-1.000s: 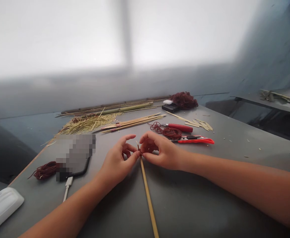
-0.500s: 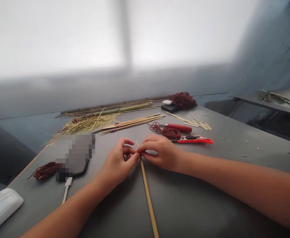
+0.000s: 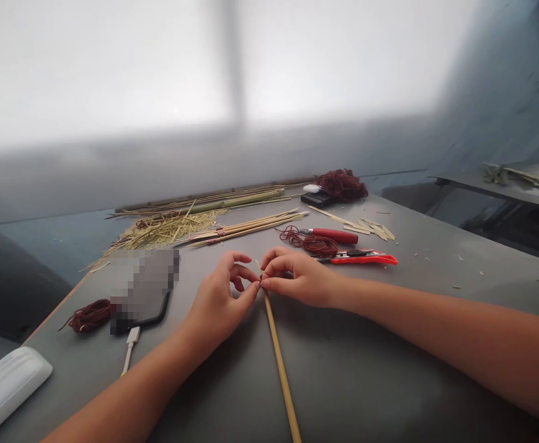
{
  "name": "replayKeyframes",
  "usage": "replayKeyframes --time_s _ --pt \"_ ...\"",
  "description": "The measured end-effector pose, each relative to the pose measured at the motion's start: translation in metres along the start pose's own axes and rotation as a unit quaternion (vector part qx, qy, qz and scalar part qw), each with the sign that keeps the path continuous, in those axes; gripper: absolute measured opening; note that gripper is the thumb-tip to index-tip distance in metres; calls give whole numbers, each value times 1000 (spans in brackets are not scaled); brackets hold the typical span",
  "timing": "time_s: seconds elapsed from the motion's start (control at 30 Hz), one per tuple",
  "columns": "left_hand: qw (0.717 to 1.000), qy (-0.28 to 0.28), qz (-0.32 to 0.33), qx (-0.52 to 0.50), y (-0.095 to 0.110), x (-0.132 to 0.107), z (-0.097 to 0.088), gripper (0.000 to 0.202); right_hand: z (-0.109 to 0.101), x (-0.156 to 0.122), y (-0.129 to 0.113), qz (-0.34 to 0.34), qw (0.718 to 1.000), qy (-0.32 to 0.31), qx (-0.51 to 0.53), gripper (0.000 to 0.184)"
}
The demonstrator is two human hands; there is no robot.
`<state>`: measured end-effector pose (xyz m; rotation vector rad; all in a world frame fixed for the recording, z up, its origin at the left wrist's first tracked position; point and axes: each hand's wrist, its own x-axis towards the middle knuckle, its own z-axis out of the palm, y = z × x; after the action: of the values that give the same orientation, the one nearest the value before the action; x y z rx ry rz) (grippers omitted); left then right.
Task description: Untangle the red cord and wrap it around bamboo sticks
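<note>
A thin bamboo stick (image 3: 279,369) runs from the bottom edge up to my two hands. My left hand (image 3: 221,292) pinches at its far end between thumb and a finger, the other fingers loosely curled. From the right, my right hand (image 3: 299,277) closes thumb and fingers at the same spot, the fingertips of both hands nearly meeting. A tiny bit of dark red cord (image 3: 261,278) shows between the fingertips, around or beside the stick; which one is unclear. Pale thin fibres (image 3: 258,266) stick out beyond the pinch.
Beyond my right hand lie a red-handled tool (image 3: 334,236), coiled red cord (image 3: 320,246) and a red utility knife (image 3: 366,257). Farther back are bamboo brushes (image 3: 251,224), shavings (image 3: 172,227) and split strips (image 3: 375,227). A blurred-out device (image 3: 144,289) and cord bundle (image 3: 89,315) sit left.
My right hand's fingers have shifted slightly and its index finger has lifted, so the dark red cord at the stick's end now shows. My left hand stays pinched there.
</note>
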<state>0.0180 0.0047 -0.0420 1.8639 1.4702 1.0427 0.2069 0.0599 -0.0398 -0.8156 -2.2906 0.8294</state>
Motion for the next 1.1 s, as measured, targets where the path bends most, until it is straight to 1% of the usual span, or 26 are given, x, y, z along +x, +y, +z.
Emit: replayKeyframes --time_s 0.1,0.17,0.23,0.4,0.5,0.63,0.7,0.8,0.93,1.03,1.1 --pt "1000 -5 4 0 -1 -1 0 30 -2 1 1 3 1000 -18 10 19" --pt "1000 -4 5 -4 -1 -1 -1 29 -2 1 2 -5 1000 -16 8 13" --pt "1000 -6 4 -8 -2 -2 -1 29 -2 0 3 -20 1000 -6 2 7" --pt "1000 -23 9 -12 -4 -2 1 28 1 -1 6 -83 996 38 -22 5" --pt "1000 -20 11 -15 -4 -1 1 28 1 0 7 -148 987 44 -48 4" --pt "999 -26 9 -29 -4 -1 1 27 -1 1 10 -266 957 34 -107 15" --pt "999 -25 5 -31 -2 -2 0 26 -2 2 12 -284 950 31 -124 17" --pt "999 -16 -2 -30 -1 -2 0 25 -2 1 13 -267 954 26 -137 16" --pt "1000 -11 -9 -28 -1 -1 0 23 -3 -2 8 -213 968 29 -130 12" --pt "1000 -10 -7 -18 -2 0 0 22 -3 -3 2 -140 986 19 -88 9" --pt "1000 -10 -5 -6 -2 0 0 20 -3 -3 -2 -72 997 11 -12 7"
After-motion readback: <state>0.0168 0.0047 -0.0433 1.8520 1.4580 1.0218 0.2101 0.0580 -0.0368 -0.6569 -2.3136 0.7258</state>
